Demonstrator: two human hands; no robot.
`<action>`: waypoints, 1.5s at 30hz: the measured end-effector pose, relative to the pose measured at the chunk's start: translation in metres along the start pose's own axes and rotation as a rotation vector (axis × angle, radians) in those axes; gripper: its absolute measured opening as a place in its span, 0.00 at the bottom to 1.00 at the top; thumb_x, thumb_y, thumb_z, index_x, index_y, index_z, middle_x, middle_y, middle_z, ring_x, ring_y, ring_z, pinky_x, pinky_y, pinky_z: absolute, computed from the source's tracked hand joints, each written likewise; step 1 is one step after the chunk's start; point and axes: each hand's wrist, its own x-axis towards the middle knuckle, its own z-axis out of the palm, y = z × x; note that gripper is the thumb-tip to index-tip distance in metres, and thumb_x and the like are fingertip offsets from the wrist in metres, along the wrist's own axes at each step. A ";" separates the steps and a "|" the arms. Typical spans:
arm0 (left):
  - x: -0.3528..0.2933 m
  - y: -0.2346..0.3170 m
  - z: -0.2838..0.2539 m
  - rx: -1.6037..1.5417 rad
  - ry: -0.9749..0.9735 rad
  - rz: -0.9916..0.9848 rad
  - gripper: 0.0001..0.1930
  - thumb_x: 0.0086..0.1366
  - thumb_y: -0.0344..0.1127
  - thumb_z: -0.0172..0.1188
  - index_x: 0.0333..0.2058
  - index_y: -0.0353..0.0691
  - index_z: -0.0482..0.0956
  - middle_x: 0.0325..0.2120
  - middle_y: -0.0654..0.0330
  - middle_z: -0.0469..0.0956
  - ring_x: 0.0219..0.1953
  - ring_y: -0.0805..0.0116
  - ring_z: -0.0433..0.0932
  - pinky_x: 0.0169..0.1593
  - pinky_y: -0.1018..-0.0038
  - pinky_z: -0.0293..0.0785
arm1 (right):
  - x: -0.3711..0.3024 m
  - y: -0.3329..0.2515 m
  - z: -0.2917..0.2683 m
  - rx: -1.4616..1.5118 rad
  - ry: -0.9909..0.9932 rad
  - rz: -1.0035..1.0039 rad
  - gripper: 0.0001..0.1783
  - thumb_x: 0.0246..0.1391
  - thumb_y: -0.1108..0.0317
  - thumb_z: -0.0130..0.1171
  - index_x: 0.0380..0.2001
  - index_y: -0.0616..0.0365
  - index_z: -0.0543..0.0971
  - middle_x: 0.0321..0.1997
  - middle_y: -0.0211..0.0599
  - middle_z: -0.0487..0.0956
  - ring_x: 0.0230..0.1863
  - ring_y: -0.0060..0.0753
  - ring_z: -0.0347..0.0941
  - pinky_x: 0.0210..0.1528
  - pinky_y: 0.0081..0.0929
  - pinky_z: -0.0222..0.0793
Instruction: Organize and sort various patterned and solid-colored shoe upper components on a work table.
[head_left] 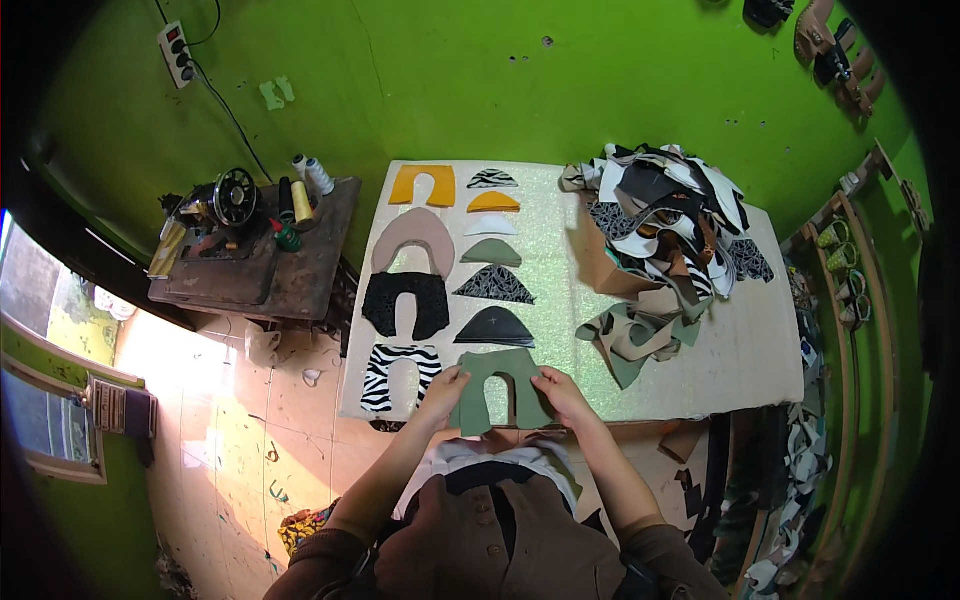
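Wall (450, 80), bright green, runs across the back. Table (740, 375) w/ pale, partly glittery top fills the middle, person in brown shirt (430, 550) at its near edge. Off to the L, dark sewing stand (322, 255) w/ black machine (213, 207) on it. On table's R side, big heap of mixed offcuts (665, 195) over brown box (597, 262); loose green scraps (645, 335) lie just in front, nearer the person.

Table's L side: column of U-shaped pcs, far to near: mustard pc (408, 184), dusty pink pc (398, 240), black pc (380, 300), zebra pc (378, 378). Just R of zebra, at table's near edge: green U-shaped pc (477, 388), held, legs toward the person, top just beside black half-moon (495, 327). Can't tell if it touches the table.

L hand (442, 397) pinches its L edge, thumb on top; R hand (562, 397) same at upper R corner. Both grips closed on the material; other fingers mostly tucked out of sight, can't tell how spread.

Beyond black half-moon, more of them in line: patterned grey-black (495, 285), green (491, 252), white (488, 226), mustard (493, 203), zebra (493, 179).

Smallest: thread spools (301, 203) & green bottle (287, 238) w/ red tip, on stand nr machine.
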 end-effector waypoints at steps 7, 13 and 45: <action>0.006 0.006 -0.016 0.437 0.038 0.200 0.16 0.61 0.35 0.54 0.45 0.31 0.73 0.33 0.54 0.78 0.34 0.68 0.76 0.39 0.76 0.71 | 0.002 0.013 0.004 -0.176 0.257 -0.219 0.12 0.56 0.70 0.53 0.42 0.62 0.75 0.34 0.29 0.76 0.35 0.20 0.68 0.40 0.18 0.64; 0.003 0.014 -0.013 0.647 0.083 0.287 0.15 0.58 0.33 0.56 0.44 0.34 0.73 0.34 0.49 0.78 0.36 0.59 0.78 0.41 0.70 0.73 | 0.008 0.013 0.004 -0.363 0.335 -0.296 0.10 0.55 0.70 0.53 0.40 0.63 0.75 0.33 0.31 0.76 0.35 0.21 0.69 0.40 0.18 0.64; -0.021 0.001 -0.028 0.891 0.096 0.455 0.18 0.56 0.27 0.52 0.47 0.36 0.69 0.35 0.50 0.75 0.34 0.53 0.75 0.38 0.64 0.72 | -0.012 0.012 0.097 -1.054 0.275 -0.282 0.12 0.52 0.62 0.55 0.28 0.62 0.77 0.22 0.48 0.77 0.27 0.52 0.74 0.30 0.42 0.68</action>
